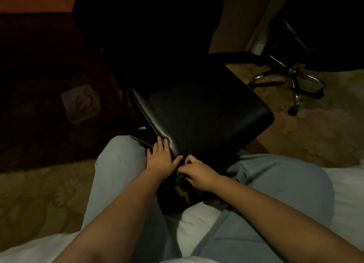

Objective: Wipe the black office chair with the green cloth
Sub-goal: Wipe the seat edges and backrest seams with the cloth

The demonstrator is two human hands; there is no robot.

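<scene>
While the person sits on white bedding [197, 219], the left hand [160, 160] lies with straight fingers on the near left corner of the black office chair [206, 115]. Just right of it, the right hand [199, 176] curls round the green cloth [180, 179], mostly hidden, at the seat's near edge. Farther left stands a clear bin [80, 103]; far right, a chrome chair base [293, 81].

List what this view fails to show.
Cloth: mostly hidden under the right hand; only a green sliver shows, head view.
Back of the chair: lost in darkness, head view.
Its base: hidden by the seat, head view.
</scene>
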